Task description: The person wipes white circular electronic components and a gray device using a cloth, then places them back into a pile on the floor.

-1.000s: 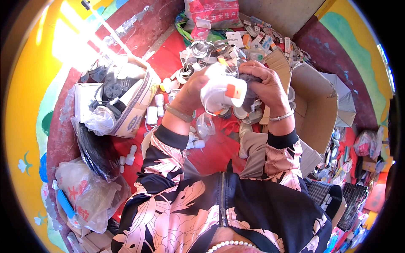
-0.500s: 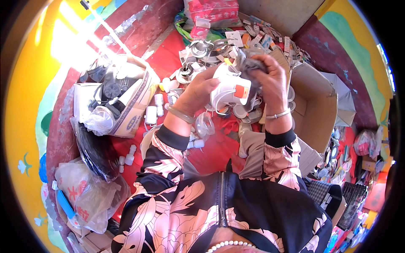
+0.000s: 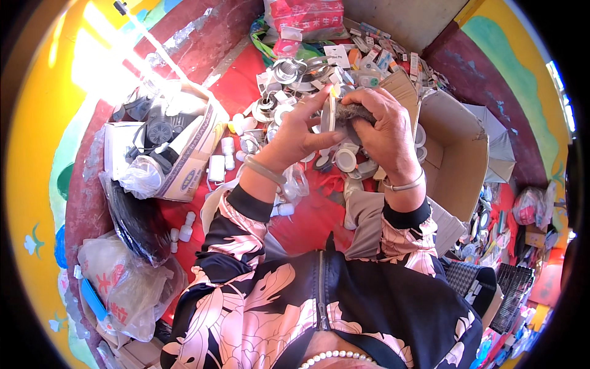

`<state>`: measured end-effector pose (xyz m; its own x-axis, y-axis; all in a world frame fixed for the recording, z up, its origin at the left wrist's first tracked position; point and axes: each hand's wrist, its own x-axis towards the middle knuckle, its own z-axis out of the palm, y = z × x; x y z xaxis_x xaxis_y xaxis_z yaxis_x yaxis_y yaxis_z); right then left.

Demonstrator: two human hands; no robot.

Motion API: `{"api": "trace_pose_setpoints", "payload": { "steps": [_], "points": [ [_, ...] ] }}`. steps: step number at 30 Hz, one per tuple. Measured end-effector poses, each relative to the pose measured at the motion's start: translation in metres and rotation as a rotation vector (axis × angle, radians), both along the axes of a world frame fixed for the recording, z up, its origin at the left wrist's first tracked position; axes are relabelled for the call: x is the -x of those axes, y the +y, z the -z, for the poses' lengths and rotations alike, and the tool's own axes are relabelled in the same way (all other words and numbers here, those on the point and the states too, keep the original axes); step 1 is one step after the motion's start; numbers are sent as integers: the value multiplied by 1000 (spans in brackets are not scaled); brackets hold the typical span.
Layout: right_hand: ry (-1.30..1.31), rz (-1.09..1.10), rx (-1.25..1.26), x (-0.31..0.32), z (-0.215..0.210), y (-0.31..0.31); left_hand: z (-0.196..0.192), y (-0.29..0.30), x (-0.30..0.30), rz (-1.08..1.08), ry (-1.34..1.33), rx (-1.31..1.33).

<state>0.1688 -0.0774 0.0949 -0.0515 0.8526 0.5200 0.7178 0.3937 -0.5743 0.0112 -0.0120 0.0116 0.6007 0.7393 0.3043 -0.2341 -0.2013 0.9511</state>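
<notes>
My left hand (image 3: 299,136) grips a white round light fitting (image 3: 329,115) by its rim, thumb below and fingers above, above the pile. The fitting is turned edge-on, so its face is hidden. My right hand (image 3: 388,126) is closed around a crumpled grey rag (image 3: 354,113), which is against or right beside the fitting; contact cannot be made out. Beneath both hands lie several white and silver light fittings, among them a round white one (image 3: 346,160) and a silver ringed one (image 3: 287,71).
An open cardboard box (image 3: 458,144) stands at the right. To the left, another carton (image 3: 195,154) holds dark and white parts. White cylinders (image 3: 216,168) lie on the red cloth (image 3: 304,230). Small boxes (image 3: 384,58) are heaped at the back; a plastic bag (image 3: 126,277) sits lower left.
The fitting has turned from showing its white body and orange sticker to edge-on. My left hand has shifted its grip on it, and the rag remains in my right hand.
</notes>
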Motion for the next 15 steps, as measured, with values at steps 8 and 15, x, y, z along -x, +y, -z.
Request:
{"api": "trace_pose_setpoints", "payload": {
  "steps": [8, 15],
  "points": [
    [223, -241, 134, -11, 9, 6, 2, 2, 1, 67, -93, 208],
    [305, -262, 348, -16, -2, -1, 2, 2, 1, 21, -17, 140]
  ]
}}
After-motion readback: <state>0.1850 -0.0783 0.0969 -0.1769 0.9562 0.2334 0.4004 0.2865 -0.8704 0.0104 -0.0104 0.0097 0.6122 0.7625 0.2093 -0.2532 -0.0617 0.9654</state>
